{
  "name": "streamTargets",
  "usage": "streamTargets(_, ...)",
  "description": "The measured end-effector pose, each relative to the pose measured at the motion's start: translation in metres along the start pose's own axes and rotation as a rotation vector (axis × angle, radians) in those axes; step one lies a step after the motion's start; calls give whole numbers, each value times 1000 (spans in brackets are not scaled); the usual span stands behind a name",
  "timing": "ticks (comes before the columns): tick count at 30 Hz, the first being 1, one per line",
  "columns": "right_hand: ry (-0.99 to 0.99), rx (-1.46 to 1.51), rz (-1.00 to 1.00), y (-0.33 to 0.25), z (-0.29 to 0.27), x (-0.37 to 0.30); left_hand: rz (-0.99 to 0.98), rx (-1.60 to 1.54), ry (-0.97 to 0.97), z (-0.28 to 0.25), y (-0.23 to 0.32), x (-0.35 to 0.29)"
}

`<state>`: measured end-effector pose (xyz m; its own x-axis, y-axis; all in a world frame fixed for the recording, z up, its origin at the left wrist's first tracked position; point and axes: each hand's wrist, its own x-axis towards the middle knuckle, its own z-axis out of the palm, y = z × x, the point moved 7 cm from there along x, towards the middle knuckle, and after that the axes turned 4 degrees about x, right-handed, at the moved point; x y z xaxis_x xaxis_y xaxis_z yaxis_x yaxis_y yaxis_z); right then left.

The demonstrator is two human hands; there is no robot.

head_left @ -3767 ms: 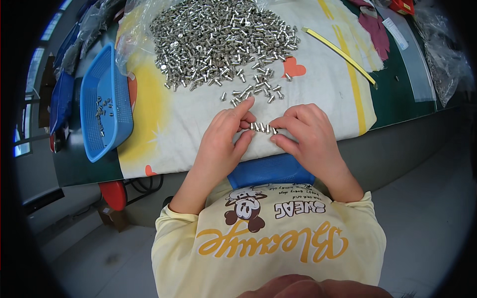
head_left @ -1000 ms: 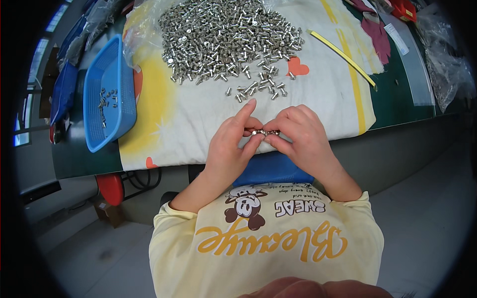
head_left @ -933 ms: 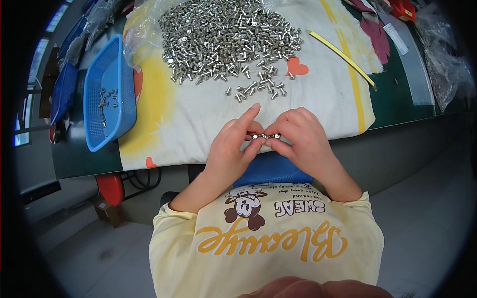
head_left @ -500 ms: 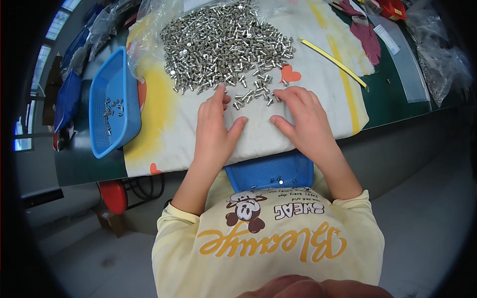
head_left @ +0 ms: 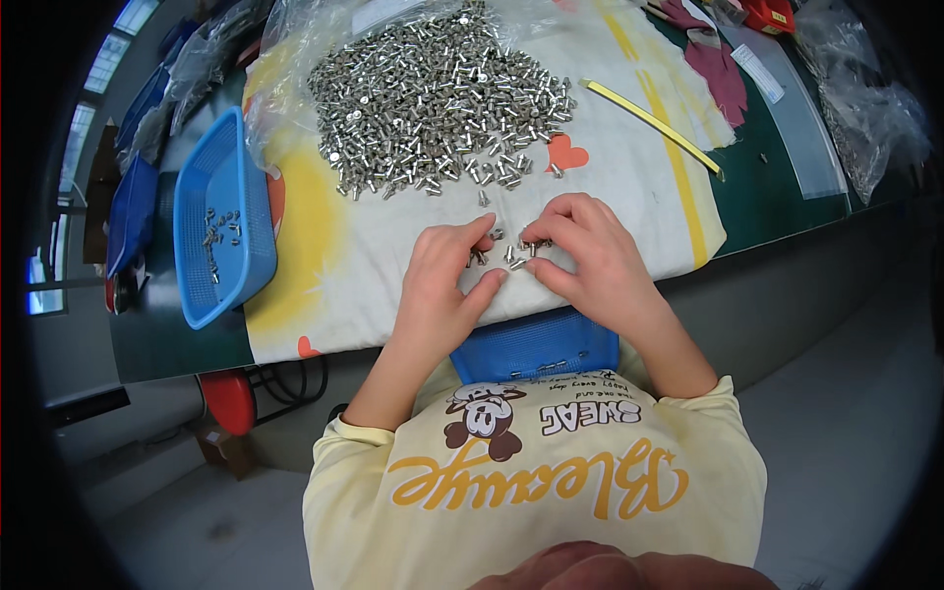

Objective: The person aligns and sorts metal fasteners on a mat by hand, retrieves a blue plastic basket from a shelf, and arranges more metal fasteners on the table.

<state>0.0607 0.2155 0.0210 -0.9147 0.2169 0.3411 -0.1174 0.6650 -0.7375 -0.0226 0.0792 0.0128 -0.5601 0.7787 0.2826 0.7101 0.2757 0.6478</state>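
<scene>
1. Screws (head_left: 509, 253), a small loose group, lie on the printed cloth (head_left: 364, 305) between a person's bare hands, near the front edge of the green desk (head_left: 762, 202).

2. Left hand (head_left: 440, 272) curves in from one side, its thumb and forefinger spread apart, a few screws just beside its curled fingers.

3. Right hand (head_left: 596, 258) arches opposite, thumb and forefinger apart with screws between them; whether it presses on those, one cannot tell.

4. Beyond the hands sits a broad silver pile (head_left: 433, 108) of similar screws, a red heart print (head_left: 566, 152) at its right side and a yellow strip (head_left: 654, 130) farther right.

5. Light-blue basket (head_left: 264, 231) at the left holds a scattering of small metal pieces.

6. Darker blue basket (head_left: 482, 356) rests below the desk edge, against the person's pale yellow shirt (head_left: 531, 536), small pieces visible inside.
</scene>
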Motion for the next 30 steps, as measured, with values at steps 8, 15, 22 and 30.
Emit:
streamTargets(8,4,-21,-83,-6,8,0,53,-36,3,8,4,4)
streamTargets(15,54,-109,-118,-6,3,-4,42,35,25,-1,3,-6)
streamTargets(22,48,-105,-110,-8,8,1,-91,-55,18,0,-7,-3)
streamTargets(30,33,-67,-96,-3,10,0,-84,-137,-3,5,-8,1)
